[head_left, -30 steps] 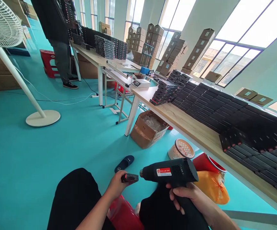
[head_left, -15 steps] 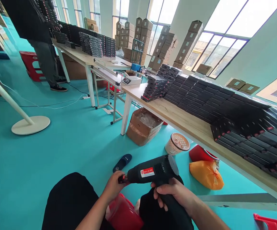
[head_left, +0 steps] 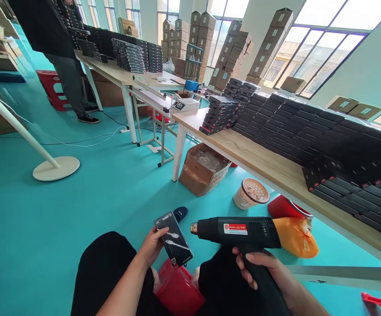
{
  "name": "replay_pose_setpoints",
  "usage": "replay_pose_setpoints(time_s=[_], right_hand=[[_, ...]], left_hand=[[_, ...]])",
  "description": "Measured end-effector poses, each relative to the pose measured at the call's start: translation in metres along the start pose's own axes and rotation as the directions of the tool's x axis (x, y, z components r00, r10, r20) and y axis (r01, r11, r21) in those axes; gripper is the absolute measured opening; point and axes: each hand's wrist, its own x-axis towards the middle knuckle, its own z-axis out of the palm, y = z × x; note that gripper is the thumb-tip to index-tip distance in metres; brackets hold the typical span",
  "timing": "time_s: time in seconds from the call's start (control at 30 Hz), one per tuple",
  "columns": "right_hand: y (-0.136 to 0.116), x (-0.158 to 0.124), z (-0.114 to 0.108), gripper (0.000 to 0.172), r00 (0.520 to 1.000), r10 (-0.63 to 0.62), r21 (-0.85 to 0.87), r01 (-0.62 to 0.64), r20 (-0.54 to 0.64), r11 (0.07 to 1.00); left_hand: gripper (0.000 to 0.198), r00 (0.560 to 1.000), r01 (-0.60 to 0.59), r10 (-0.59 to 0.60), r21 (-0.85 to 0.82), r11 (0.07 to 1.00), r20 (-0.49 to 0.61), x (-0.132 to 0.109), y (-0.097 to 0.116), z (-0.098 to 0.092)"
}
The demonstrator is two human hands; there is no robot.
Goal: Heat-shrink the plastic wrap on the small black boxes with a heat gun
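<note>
A thin black box (head_left: 176,246) with a picture of a white cable on its face is gripped at its left edge by my left hand (head_left: 151,245). My right hand (head_left: 259,268) is wrapped round the handle of a black heat gun (head_left: 210,230) with a red and white label. The gun's metal nozzle points left, above and a little apart from the box. Both things hang over my lap, with a red stool (head_left: 180,292) between my legs.
A wooden table (head_left: 259,154) at the right carries stacked black boxes (head_left: 285,127). Beneath it stand a carton (head_left: 200,173), a patterned bin (head_left: 250,195) and an orange bag (head_left: 297,237). A fan base (head_left: 56,168) is at the left. Someone (head_left: 67,79) stands near the far table.
The box has turned from edge-on behind the nozzle to face up, lower and clear of the gun. The heat gun has shifted right and become more level. My view has shifted slightly.
</note>
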Motion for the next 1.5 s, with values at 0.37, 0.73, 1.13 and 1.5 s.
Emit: replay_pose_setpoints(time_s=[0.37, 0.73, 1.13, 1.5], right_hand=[[0.036, -0.019, 0.000, 0.039, 0.986, 0.110, 0.086, -0.121, 0.126, 0.989], [0.030, -0.006, 0.003, 0.036, 0.983, 0.124, 0.138, -0.143, 0.132, 0.980], [0.020, 0.001, 0.008, 0.040, 0.986, 0.128, 0.056, -0.135, 0.111, 0.989], [0.027, -0.016, 0.049, 0.034, 0.971, 0.222, -0.320, -0.185, 0.083, 0.929]], left_hand=[[0.035, 0.994, 0.108, -0.113, -0.357, 0.928, 0.007, -0.011, 0.030, -0.009], [0.070, 0.921, 0.097, 0.153, -0.594, 0.799, 0.357, -0.021, 0.031, 0.000], [0.060, 0.961, 0.158, -0.037, -0.437, 0.886, 0.273, -0.022, 0.031, 0.009], [0.043, 0.945, 0.084, -0.021, 0.179, 0.980, -0.327, 0.013, -0.008, -0.011]])
